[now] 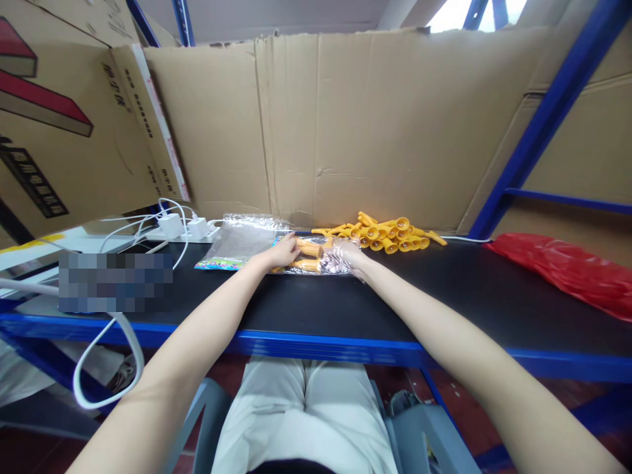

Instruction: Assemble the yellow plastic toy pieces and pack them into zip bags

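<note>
Yellow pieces [309,248] inside one clear bag [330,268]

Left grip [283,253] has its fingers partly curled against the near end of the bag; whether it pinches the film I cannot tell. Right grip [349,255] is at the bag's other end, blurred by shiny film, so its closure cannot be told. Two yellow pieces show in the bag, between both grips on the black counter [316,309]. Just behind the right grip lies one yellow heap [390,235], at least nine flared ends showing. Beyond the left grip are flat clear packaging [241,237], uncountable, and two white adapters [170,225]. Well right of the right grip: one red plastic bundle [557,266].
</note>
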A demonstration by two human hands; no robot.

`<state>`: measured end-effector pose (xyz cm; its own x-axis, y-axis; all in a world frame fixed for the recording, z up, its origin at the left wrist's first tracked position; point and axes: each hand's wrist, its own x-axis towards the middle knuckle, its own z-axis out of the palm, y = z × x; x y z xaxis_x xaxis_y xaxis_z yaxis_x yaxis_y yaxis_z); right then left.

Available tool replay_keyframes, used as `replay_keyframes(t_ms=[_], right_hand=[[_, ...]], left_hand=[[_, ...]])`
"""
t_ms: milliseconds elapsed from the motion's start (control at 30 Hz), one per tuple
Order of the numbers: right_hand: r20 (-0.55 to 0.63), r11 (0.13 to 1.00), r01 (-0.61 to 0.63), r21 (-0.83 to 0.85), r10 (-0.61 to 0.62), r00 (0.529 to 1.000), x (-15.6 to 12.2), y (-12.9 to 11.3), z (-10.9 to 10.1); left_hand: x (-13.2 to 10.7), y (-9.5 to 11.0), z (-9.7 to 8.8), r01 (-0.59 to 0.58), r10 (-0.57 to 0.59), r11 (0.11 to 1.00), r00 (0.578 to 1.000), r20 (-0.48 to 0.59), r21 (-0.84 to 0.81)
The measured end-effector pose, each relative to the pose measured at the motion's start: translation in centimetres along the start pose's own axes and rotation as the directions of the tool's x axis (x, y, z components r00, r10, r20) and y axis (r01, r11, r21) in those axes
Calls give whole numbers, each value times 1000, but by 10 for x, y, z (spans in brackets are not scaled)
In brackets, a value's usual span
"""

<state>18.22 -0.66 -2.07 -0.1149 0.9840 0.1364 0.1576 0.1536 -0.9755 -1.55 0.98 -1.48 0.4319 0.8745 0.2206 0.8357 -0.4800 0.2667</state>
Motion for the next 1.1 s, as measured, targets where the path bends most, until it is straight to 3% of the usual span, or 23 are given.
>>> replay_keyframes(t_ms=[100, 267, 400, 567, 767, 900, 1000, 1100], right_hand=[[125, 996, -69, 55, 61, 990, -8, -7, -2], [327, 974, -219, 67, 186, 927, -18, -18, -3], [335, 974, -216, 73, 180, 925, -22, -22, -2], [338, 981, -180, 78, 144, 930, -22, -21, -1], [405, 987, -119, 103, 68, 912, -12, -9, 1], [254, 997, -24, 72, 5, 967, -3, -11, -5], [-2, 991, 34, 127, -34, 999, 8, -13, -20], [-316, 982, 131, 133, -84, 945, 22, -10, -42]], left_hand=[[0, 1, -1, 31, -33, 999, 998, 58, 39], [-2, 4, -4, 53, -58, 997, 994, 88, 53], [-3, 6, -6, 40, -42, 999, 997, 60, 23], [-1, 8, -4, -90, 89, 996, 996, -17, -20], [-1, 10, -2, -39, 42, 999, 989, 141, -25], [-2, 3, -5, 39, -37, 999, 985, 167, -8], [-1, -8, -5, 100, -97, 995, 983, 154, -12], [0, -21, -5, 127, -124, 992, 984, 130, -15]])
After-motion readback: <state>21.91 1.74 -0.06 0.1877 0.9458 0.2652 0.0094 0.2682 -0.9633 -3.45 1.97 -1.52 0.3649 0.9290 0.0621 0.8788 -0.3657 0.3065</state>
